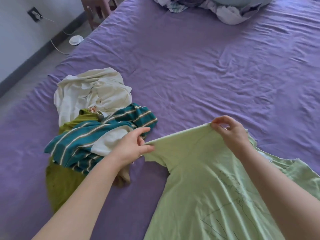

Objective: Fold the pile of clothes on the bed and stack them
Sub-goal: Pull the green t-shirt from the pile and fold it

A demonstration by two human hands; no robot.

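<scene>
A light green T-shirt (pixel 204 184) with dark line drawings is held up over the purple bed (pixel 190 70). My left hand (pixel 133 146) pinches its top edge at the left. My right hand (pixel 230 132) pinches the same edge at the right, so the cloth is stretched between them. To the left lies the unfolded pile: a cream garment (pixel 93 90) at the back, a teal striped top (pixel 97 135) across the middle, an olive green piece (pixel 62 184) nearest me.
A crumpled patterned quilt and pale blue pillow (pixel 230 9) lie at the head of the bed. Left of the bed are grey floor, a white round object with a cord (pixel 76 39) and a pink stool (pixel 98 9).
</scene>
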